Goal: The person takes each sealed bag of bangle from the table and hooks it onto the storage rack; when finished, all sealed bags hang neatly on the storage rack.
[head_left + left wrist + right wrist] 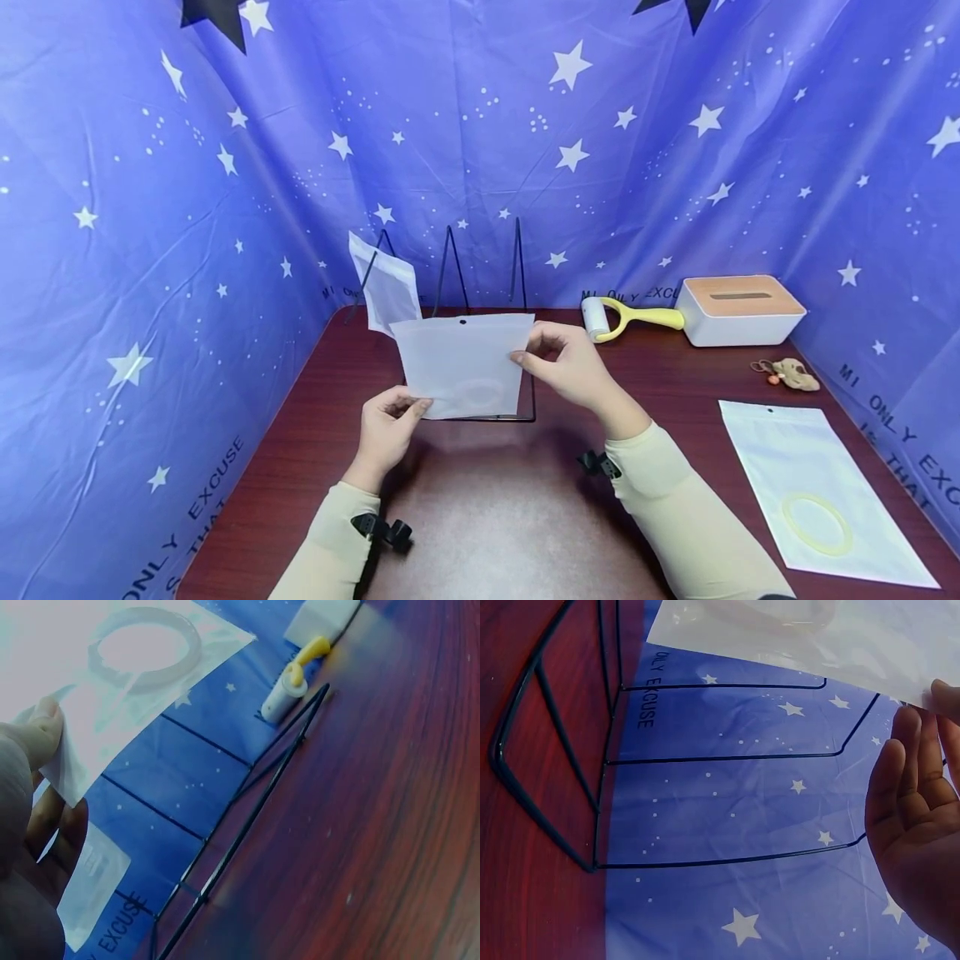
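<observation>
Both hands hold a white flat zip pouch (pixel 461 358) above the table, in front of a black wire rack (pixel 720 758). A round hang hole sits near its top edge, and a pale ring (pixel 193 649) shows through the film. My left hand (pixel 385 433) pinches the pouch's lower left corner between thumb and fingers. At the upper right edge, my right hand (pixel 573 367) grips it the same way. Behind, another white pouch (pixel 393 287) leans in the rack's left part. The held pouch hides much of the rack's base in the head view.
A yellow-handled lint roller (pixel 595 320) lies at the back beside a white tissue box (pixel 742 330) with a wood-look lid. Nearer on the right are a small beige plush charm (pixel 797 375) and a white pouch (pixel 780 450) with a yellow ring (pixel 793 525). Starry blue curtains surround the table.
</observation>
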{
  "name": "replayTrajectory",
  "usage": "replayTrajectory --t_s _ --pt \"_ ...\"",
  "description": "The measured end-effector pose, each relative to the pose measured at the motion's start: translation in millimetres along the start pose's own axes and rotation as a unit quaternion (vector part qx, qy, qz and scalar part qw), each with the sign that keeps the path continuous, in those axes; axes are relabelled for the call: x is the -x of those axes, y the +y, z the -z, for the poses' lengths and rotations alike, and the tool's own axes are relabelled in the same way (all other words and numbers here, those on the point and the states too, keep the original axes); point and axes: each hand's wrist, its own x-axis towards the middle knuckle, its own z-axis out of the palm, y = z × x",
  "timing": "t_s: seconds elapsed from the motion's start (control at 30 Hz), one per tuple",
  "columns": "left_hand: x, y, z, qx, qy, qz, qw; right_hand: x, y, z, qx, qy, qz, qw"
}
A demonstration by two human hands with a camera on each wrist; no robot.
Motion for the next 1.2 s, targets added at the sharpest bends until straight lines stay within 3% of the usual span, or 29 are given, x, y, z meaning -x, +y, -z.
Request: replayTrajectory --t_s 0.27,0.37,0.5,0.73,0.97,1.2 --pt "-0.8 -19.5 13.9 -0.008 -0.022 0.006 0.9997 -0.4 4.0 -10.6 0.003 0.008 -0.016 1.000" --pt "-1.4 -21.4 16.4 -0.007 -0.027 0.006 0.9996 -1.3 18.9 -13.4 0.010 0.011 -0.011 1.000" --pt "-1.8 -20.4 18.4 -0.019 -0.028 0.016 0.9993 -2.5 38.8 -16.9 0.025 0.012 -0.001 1.000" --pt "-2.8 -19.0 18.5 -0.033 -0.027 0.031 0.9986 -1.6 41.8 -24.5 0.031 0.022 -0.011 0.999" --pt "-3.6 0.2 17.0 -0.022 -0.033 0.030 0.9988 -1.3 45.7 -30.7 0.013 0.034 -0.017 0.999" --pt "-3.8 0.1 19.3 -0.027 -0.035 0.036 0.9984 -2.0 48.1 -35.0 0.009 0.033 -0.018 0.999"
